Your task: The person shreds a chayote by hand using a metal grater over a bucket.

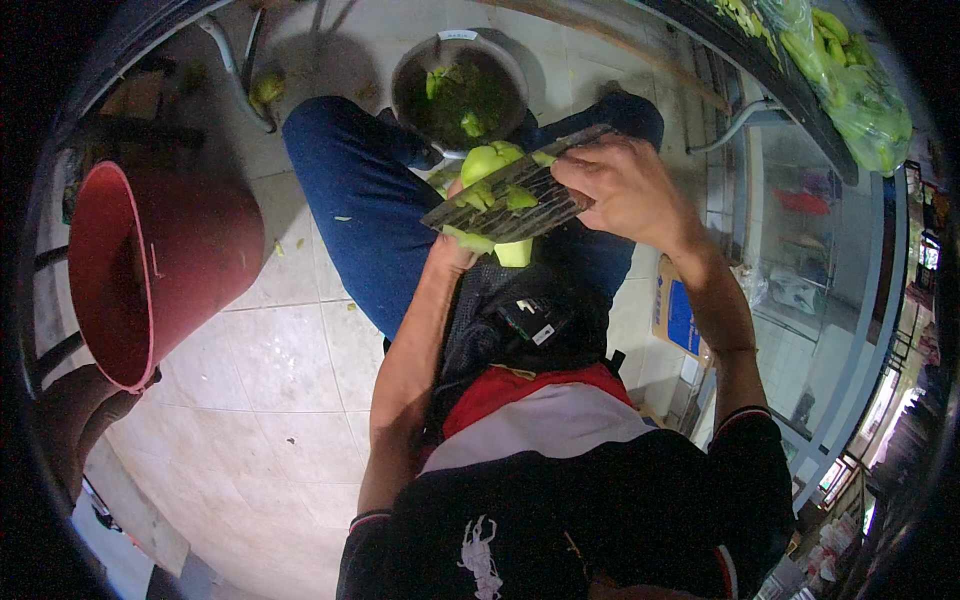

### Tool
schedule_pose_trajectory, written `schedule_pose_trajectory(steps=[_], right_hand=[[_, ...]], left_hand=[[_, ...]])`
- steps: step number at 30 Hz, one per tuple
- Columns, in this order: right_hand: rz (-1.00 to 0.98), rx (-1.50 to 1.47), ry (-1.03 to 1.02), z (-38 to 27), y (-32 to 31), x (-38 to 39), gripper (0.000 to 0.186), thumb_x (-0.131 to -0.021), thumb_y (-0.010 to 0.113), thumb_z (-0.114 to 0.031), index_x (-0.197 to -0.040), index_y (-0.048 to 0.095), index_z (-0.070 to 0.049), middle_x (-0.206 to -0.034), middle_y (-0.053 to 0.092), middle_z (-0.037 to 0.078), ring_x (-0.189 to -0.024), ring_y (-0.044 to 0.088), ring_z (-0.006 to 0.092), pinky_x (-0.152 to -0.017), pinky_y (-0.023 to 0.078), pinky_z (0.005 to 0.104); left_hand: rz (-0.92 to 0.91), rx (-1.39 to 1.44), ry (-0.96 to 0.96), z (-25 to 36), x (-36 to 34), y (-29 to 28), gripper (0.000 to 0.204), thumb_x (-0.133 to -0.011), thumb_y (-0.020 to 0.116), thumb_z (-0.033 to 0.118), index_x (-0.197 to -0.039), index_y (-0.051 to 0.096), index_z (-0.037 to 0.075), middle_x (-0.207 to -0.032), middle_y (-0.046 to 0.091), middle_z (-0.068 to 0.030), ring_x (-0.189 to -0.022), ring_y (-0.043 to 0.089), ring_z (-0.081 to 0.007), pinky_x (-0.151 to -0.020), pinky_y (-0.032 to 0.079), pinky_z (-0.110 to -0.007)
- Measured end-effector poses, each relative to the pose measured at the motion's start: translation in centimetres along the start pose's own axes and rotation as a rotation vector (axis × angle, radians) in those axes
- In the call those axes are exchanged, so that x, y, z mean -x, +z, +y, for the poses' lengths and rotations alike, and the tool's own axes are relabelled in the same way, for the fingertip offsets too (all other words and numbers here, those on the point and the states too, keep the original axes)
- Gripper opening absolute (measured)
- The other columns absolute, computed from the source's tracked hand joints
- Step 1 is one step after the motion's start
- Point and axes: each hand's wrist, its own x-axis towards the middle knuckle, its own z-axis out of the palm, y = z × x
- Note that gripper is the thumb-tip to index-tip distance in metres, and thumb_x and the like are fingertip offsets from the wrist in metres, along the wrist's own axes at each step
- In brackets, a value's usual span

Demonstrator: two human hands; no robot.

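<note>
- Left hand (pixel 456 250), forearm extended, partly hidden, clasps a pale-green fruit (pixel 492 160).
- Right hand (pixel 618 188), wrist bent inward, grips the broad knife (pixel 548 187) slanting across the fruit.

Green vegetable (pixel 490 161) partly hidden behind broad blade (pixel 548 187)

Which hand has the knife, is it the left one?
No, the right hand grips the knife, while the left hand holds the green vegetable.
</note>
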Motion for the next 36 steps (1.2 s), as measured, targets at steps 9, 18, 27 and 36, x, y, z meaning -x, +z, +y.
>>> schedule_pose_trajectory(steps=[9, 18, 27, 36], right_hand=[[0.007, -0.039, 0.237, 6.2, 3.8, -2.1, 0.023, -0.076, 0.072, -0.021, -0.093, 0.067, -0.007, -0.08, 0.066, 0.013, -0.083, 0.063, 0.0345, -0.074, 0.05, 0.0441], [0.103, -0.197, 0.379, 3.8, 1.5, -0.8, 0.026, -0.084, 0.067, -0.03, -0.097, 0.067, -0.007, -0.08, 0.067, 0.016, -0.081, 0.063, 0.0373, -0.077, 0.051, 0.0441], [0.238, -0.085, 0.112, -2.2, 4.2, 0.1, 0.03, -0.068, 0.072, -0.012, -0.094, 0.059, -0.004, -0.089, 0.06, 0.012, -0.08, 0.063, 0.0315, -0.074, 0.053, 0.0409], [0.25, 0.144, -0.045, -3.3, 7.2, -1.5, 0.005, -0.077, 0.06, -0.013, -0.08, 0.056, -0.012, -0.078, 0.053, 0.003, -0.075, 0.062, 0.0187, -0.071, 0.047, 0.0346]], left_hand=[[-0.146, -0.127, 0.026, 3.4, 0.1, 4.5, 0.079, -0.063, 0.081, 0.017, -0.131, 0.046, -0.002, -0.114, 0.061, -0.0128, -0.099, 0.062, -0.0221, -0.088, 0.051, -0.034], [-0.047, 0.135, -0.013, 2.3, 0.1, 3.9, 0.07, -0.084, 0.06, 0.055, -0.132, 0.047, 0.005, -0.116, 0.061, -0.0149, -0.101, 0.063, -0.0284, -0.085, 0.054, -0.046], [0.237, 0.396, 0.01, 3.6, -1.2, 4.5, 0.055, -0.095, 0.044, 0.057, -0.117, 0.058, 0.008, -0.106, 0.064, -0.0109, -0.093, 0.063, -0.0263, -0.083, 0.052, -0.04], [0.099, 0.458, -0.019, 2.7, -1.3, 2.5, 0.059, -0.093, 0.045, 0.059, -0.121, 0.057, 0.008, -0.116, 0.063, -0.0128, -0.105, 0.061, -0.0274, -0.094, 0.049, -0.044]])
